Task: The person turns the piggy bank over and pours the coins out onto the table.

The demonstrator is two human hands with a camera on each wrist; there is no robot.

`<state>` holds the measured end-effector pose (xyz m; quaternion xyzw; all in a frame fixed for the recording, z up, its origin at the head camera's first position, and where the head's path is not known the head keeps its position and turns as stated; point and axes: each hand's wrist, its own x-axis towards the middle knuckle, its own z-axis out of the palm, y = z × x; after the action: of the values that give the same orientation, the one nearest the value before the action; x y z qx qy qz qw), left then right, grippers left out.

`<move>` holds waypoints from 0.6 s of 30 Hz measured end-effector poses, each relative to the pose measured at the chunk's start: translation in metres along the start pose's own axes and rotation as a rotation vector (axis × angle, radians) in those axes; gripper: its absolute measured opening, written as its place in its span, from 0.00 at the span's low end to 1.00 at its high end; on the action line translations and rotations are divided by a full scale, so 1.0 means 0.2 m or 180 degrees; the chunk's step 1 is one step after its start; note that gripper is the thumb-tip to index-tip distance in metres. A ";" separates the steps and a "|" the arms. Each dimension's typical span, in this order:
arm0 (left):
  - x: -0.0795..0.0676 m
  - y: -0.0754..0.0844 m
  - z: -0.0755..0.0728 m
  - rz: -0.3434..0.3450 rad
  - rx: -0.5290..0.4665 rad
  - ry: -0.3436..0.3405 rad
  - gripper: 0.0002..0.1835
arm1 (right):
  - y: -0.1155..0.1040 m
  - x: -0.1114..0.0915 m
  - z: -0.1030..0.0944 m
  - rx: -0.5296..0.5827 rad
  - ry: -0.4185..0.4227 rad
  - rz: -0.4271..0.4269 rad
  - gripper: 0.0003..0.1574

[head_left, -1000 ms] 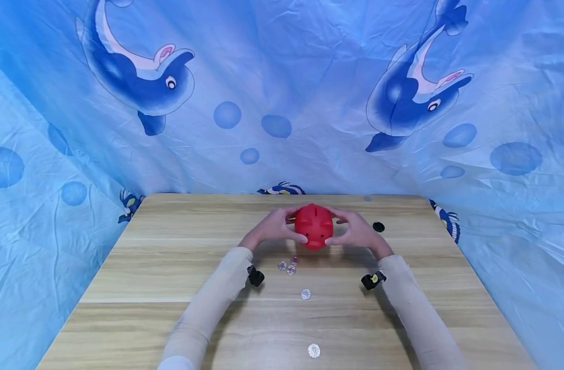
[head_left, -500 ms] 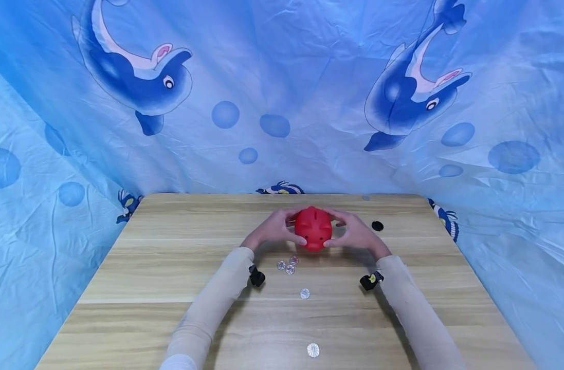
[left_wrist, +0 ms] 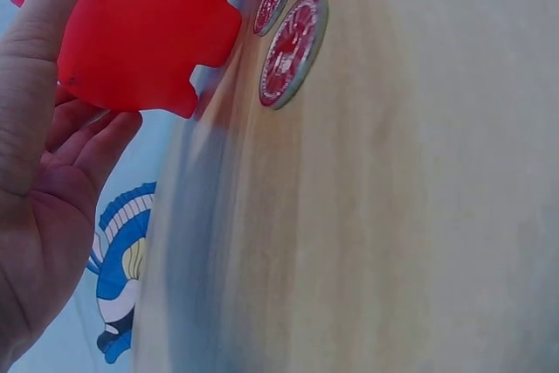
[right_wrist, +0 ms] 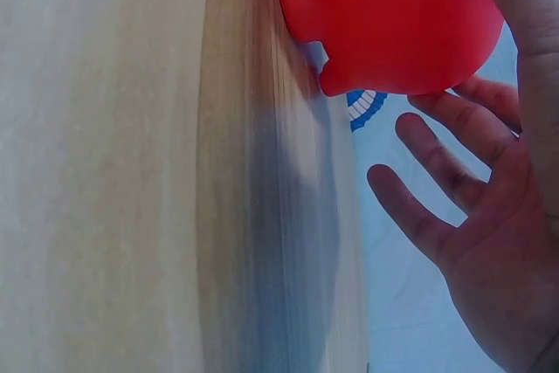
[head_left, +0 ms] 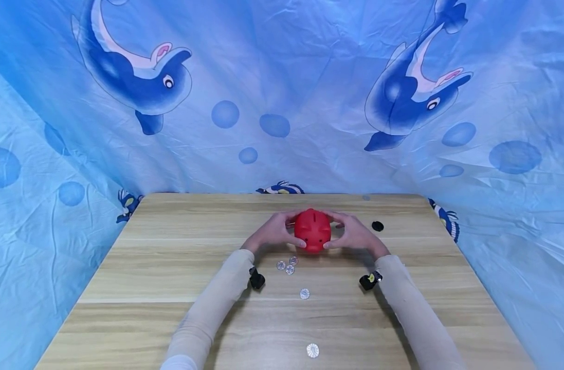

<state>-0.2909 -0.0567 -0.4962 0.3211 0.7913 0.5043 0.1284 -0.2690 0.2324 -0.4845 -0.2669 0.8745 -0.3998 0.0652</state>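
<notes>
A red piggy bank (head_left: 312, 230) with a slot on its top faces me near the back of the wooden table. My left hand (head_left: 277, 229) grips its left side, thumb at the front and fingers behind. On the other side my right hand (head_left: 353, 233) holds it the same way. In the right wrist view, two fingers stand apart from the piggy bank (right_wrist: 393, 24). Its feet in the left wrist view are close to the tabletop; whether they touch, I cannot tell. Three coins (head_left: 289, 269) lie just in front of it, their faces reddish in the left wrist view.
Nearer to me on the table (head_left: 124, 288) lie a single coin (head_left: 305, 293) and another coin (head_left: 312, 350) near the front. A small black round piece (head_left: 377, 226) lies right of my right hand. Behind the table hangs a blue dolphin-print curtain (head_left: 282, 92).
The piggy bank has come slightly lower and nearer to me, both hands holding it throughout. The coins and the black piece stay where they were.
</notes>
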 end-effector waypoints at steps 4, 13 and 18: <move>0.00 0.00 0.00 -0.0005 0.0010 0.0033 0.51 | 0.01 0.00 0.00 0.0030 -0.0026 -0.0034 0.61; 0.01 0.01 0.00 -0.0043 0.0143 0.0021 0.58 | 0.02 0.01 -0.03 0.0147 -0.0149 -0.0015 0.64; -0.06 0.04 -0.08 -0.0088 0.0682 -0.0034 0.67 | 0.00 -0.02 -0.07 0.0067 -0.0180 -0.0060 0.65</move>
<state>-0.2867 -0.0737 -0.4839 0.3246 0.8444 0.4132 0.1045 -0.2705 0.2452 -0.4756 -0.2855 0.8655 -0.4018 0.0889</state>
